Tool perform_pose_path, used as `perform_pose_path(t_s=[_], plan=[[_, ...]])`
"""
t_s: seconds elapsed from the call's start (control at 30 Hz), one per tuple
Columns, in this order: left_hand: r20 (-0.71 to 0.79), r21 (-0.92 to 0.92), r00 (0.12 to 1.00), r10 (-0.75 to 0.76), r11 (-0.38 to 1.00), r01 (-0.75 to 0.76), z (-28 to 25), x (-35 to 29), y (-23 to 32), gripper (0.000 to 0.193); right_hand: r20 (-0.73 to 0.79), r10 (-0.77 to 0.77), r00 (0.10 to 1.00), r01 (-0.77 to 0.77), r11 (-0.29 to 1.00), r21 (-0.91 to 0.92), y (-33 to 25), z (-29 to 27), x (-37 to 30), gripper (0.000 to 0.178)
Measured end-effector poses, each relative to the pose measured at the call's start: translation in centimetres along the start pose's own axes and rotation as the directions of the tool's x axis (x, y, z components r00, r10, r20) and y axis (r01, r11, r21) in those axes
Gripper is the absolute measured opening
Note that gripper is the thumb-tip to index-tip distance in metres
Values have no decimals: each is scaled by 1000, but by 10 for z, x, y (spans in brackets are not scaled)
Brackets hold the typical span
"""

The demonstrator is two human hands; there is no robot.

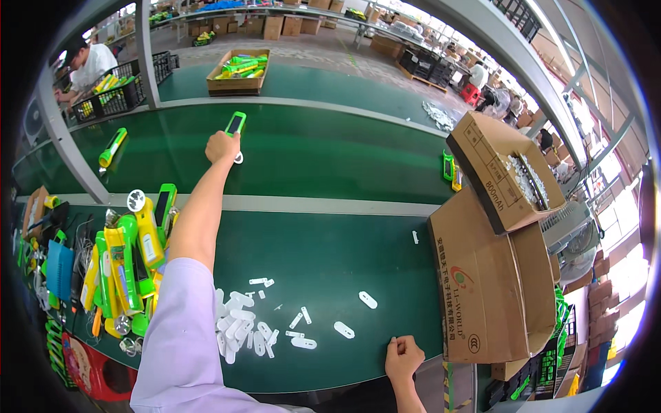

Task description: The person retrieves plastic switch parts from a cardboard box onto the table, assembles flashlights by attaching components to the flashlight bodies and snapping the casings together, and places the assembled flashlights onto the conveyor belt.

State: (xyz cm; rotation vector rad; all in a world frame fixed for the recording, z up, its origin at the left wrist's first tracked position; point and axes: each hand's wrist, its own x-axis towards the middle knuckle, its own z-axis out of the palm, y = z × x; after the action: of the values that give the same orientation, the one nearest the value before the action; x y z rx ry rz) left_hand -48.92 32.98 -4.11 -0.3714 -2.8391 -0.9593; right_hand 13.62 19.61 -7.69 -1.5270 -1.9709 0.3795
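My left hand (223,146) reaches far across to the green belt, its fingers closed around a green flashlight (236,123). The flashlight's dark panel shows beyond the fingers, and its white round end peeks out on the near side. My right hand (404,357) is curled closed by the near edge of the table, and its fingers hide whatever may be inside. Between my arms lies a pile of white plastic covers (241,320). A few single covers (368,299) and small white strips (296,320) are scattered to its right.
Green and yellow flashlights (131,258) are heaped at left. Another flashlight (113,149) lies on the belt (330,155). Cardboard boxes (492,275) stand stacked at right. A carton of flashlights (239,71) sits beyond the belt. A person (89,65) works beside a black crate (110,100), far left.
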Motion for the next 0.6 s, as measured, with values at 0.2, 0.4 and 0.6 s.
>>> perform_pose_path(t_s=[0.2,0.4,0.6], plan=[[263,463,898,352,771,-438,-7,40,28,43,-23,17,1000,-18,999,-39,-9,-2,7,16],[-7,426,821,570,745,-514,71,33,104,45,41,-21,999,26,989,-145,-18,4,14,13],[303,-267,875,377,915,-302,186,-212,316,63,190,72,979,-24,970,-241,-19,-9,7,19]])
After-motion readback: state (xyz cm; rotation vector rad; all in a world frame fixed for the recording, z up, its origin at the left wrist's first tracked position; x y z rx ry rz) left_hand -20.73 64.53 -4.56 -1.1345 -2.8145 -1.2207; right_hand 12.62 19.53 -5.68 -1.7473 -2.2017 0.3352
